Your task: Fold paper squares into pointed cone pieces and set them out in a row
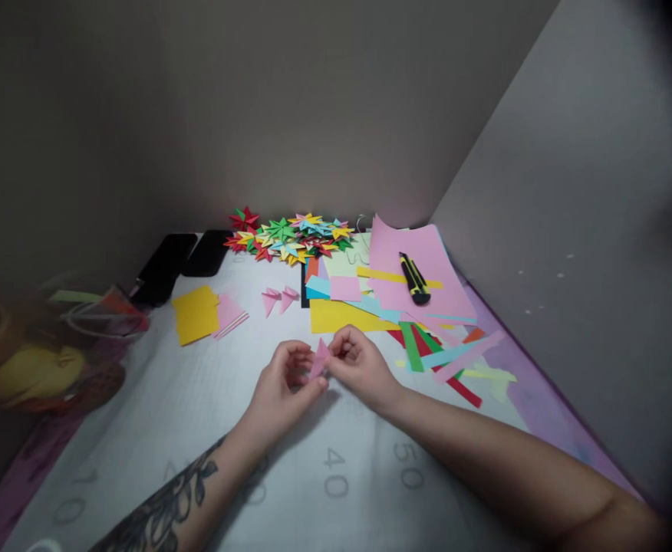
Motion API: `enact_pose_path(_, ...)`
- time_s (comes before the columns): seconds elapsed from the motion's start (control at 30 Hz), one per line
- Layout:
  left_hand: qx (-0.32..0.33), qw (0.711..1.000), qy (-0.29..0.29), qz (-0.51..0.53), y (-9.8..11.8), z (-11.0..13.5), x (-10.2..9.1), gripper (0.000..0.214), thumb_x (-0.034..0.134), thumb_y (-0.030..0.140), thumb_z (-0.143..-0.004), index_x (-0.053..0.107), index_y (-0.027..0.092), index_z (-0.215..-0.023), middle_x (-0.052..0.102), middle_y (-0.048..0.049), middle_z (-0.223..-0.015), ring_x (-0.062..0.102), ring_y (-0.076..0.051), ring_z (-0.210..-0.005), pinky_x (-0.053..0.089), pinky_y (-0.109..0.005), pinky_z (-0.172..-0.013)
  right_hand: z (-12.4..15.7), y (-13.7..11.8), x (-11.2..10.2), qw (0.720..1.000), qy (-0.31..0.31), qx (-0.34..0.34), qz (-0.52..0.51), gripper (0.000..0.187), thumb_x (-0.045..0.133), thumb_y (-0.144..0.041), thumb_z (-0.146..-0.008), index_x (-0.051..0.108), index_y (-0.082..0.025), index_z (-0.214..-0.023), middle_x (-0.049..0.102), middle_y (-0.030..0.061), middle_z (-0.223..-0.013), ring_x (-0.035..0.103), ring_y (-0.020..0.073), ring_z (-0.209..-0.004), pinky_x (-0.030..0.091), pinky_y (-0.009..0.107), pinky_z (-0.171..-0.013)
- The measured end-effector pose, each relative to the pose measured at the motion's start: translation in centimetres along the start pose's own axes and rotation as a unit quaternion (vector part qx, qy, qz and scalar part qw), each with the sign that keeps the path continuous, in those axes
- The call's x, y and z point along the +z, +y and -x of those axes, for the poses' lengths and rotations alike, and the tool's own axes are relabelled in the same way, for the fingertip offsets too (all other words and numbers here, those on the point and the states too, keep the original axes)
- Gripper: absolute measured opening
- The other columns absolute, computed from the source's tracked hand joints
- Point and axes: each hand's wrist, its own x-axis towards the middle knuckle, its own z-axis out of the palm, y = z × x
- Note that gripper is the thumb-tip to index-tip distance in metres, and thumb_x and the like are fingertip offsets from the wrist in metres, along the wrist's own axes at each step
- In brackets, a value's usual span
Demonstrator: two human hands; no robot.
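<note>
Between my two hands, just above the white mat (209, 414), is a small folded pink paper piece (320, 359) with a pointed top. My left hand (287, 383) pinches it from the left, thumb below and fingers curled behind. On its right edge, my right hand (359, 364) grips with thumb and fingertips. Two similar folded pink pieces (279, 300) stand on the mat a little beyond. To their left lie pink paper sheets (231, 314) beside a stack of yellow squares (196, 315).
Colourful folded paper stars (290, 236) are heaped along the wall. At right, a black and yellow box cutter (414, 279) rests on pink sheets (445, 264), with loose paper strips (445, 360) nearer. Two dark phone-like slabs (208, 254) lie back left, near a blurred clear container (109, 314).
</note>
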Motion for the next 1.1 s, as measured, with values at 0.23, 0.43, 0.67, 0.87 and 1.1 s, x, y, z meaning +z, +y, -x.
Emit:
enact_pose_path(0.23, 0.006, 1.0, 0.016, -0.003, 0.16, -0.11, -0.37, 0.03, 0.063, 0.027, -0.079, 0.047, 0.02, -0.104, 0.065, 0.0005, -0.075, 0.062, -0.013, -0.064, 0.048, -0.026, -0.065, 0.82, 0.31, 0.2, 0.995, -0.079, 0.002, 0.063, 0.019, 0.061, -0.017, -0.074, 0.044, -0.022, -0.079, 0.052, -0.0054, -0.067, 0.046, 0.0093, -0.057, 0.037, 0.022, -0.052)
enact_pose_path(0.43, -0.007, 1.0, 0.007, -0.024, -0.08, -0.19, -0.26, 0.027, 0.065, 0.03, -0.077, 0.05, 0.019, -0.097, 0.066, 0.0004, -0.073, 0.061, -0.013, -0.068, 0.047, -0.023, -0.064, 0.6, 0.07, -0.01, 0.999, -0.029, -0.007, 0.029, 0.025, 0.067, -0.018, -0.071, 0.044, -0.022, -0.079, 0.056, -0.0045, -0.071, 0.048, 0.0098, -0.06, 0.038, 0.022, -0.055)
enact_pose_path(0.67, -0.003, 0.999, -0.017, -0.037, -0.44, -0.11, -0.21, 0.024, 0.062, 0.03, -0.08, 0.049, 0.019, -0.096, 0.066, -0.0004, -0.075, 0.061, -0.013, -0.069, 0.048, -0.024, -0.066, 0.48, 0.18, -0.06, 0.999, -0.044, -0.004, -0.005, 0.019, 0.06, -0.017, -0.073, 0.044, -0.022, -0.081, 0.054, -0.0042, -0.072, 0.051, 0.0109, -0.063, 0.039, 0.024, -0.058)
enact_pose_path(0.87, -0.001, 0.998, -0.032, -0.059, -0.33, 0.04, -0.12, 0.02, 0.059, 0.028, -0.08, 0.052, 0.019, -0.096, 0.066, -0.0003, -0.074, 0.061, -0.013, -0.068, 0.047, -0.024, -0.064, 0.59, 0.26, 0.05, 0.999, -0.029, -0.01, 0.007, 0.017, 0.059, -0.014, -0.075, 0.044, -0.022, -0.079, 0.054, -0.0042, -0.073, 0.051, 0.0108, -0.064, 0.04, 0.024, -0.059)
enact_pose_path(1.1, -0.027, 0.999, 0.046, -0.006, 0.48, -0.31, -0.22, 0.019, 0.065, 0.026, -0.073, 0.054, 0.018, -0.086, 0.061, 0.0028, -0.069, 0.054, -0.01, -0.061, 0.04, -0.019, -0.056, 0.29, -0.05, 0.01, 1.0, -0.027, 0.0, 0.01, 0.02, 0.06, -0.015, -0.073, 0.043, -0.022, -0.078, 0.055, -0.0051, -0.069, 0.052, 0.0113, -0.063, 0.039, 0.024, -0.059)
